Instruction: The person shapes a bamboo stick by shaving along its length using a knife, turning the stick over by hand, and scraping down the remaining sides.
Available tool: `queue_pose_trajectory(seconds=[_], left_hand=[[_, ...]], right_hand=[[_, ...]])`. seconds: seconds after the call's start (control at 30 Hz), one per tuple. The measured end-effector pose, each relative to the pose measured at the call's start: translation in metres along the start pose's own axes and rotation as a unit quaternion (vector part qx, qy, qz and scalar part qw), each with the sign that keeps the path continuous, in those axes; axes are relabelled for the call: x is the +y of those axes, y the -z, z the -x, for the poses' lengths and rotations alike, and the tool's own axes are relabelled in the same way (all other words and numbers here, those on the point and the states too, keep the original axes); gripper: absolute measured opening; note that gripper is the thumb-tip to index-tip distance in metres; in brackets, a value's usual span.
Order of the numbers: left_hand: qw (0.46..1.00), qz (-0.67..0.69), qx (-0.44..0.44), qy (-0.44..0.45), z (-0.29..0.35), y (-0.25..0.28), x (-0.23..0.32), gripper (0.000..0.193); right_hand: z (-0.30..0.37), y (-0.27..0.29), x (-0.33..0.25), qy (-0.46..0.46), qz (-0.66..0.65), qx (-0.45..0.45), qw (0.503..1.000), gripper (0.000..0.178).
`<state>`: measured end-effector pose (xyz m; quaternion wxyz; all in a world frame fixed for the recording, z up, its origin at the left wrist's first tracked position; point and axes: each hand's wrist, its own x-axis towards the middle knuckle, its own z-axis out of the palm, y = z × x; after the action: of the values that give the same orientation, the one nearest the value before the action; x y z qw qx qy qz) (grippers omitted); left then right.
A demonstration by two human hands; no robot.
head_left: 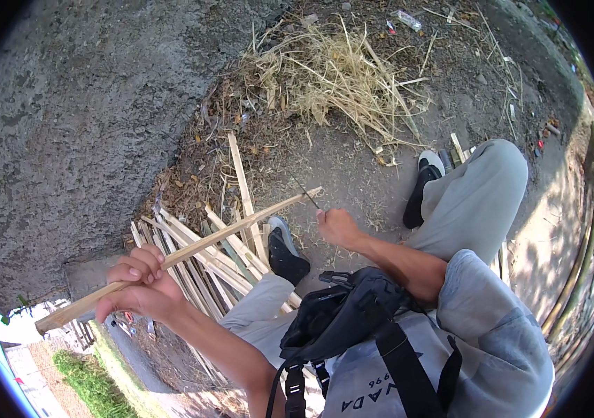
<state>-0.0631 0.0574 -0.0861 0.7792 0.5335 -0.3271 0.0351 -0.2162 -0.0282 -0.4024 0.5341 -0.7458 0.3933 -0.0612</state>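
My left hand (pixel 142 284) is wrapped round a long, pale wooden strip (pixel 230 228), which looks like split bamboo or cane. Its thicker end juts out past the hand at the lower left, while the thin end slants up toward the middle. In my right hand (pixel 338 228), closed in a fist, is a knife (pixel 306 193) with a narrow dark blade; the fingers hide its handle. The blade crosses the strip close to its thin tip, and I cannot tell whether it touches. Below the strip, a bundle of similar strips (pixel 203 261) lies beside my left shoe (pixel 286 252).
A rough grey wall (pixel 95 118) rises at the left. Beyond my feet lies a heap of dry shavings (pixel 342 76) on the dirt ground, with scattered litter. Long green-brown poles (pixel 584 244) rest at the far right. A black bag (pixel 345 306) hangs across my front.
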Motion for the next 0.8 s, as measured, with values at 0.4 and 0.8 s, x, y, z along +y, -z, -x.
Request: queue_pose_trajectory(seconds=[0.4, 0.8], left_hand=[[0.983, 0.16, -0.083, 0.039, -0.005, 0.023, -0.003, 0.077], [0.936, 0.265, -0.228, 0.027, 0.002, 0.021, -0.005, 0.073]], right_hand=[[0.007, 0.0, -0.007, -0.067, -0.043, -0.042, 0.996, 0.057], [0.014, 0.007, -0.031, -0.124, -0.115, -0.061, 0.984, 0.061]])
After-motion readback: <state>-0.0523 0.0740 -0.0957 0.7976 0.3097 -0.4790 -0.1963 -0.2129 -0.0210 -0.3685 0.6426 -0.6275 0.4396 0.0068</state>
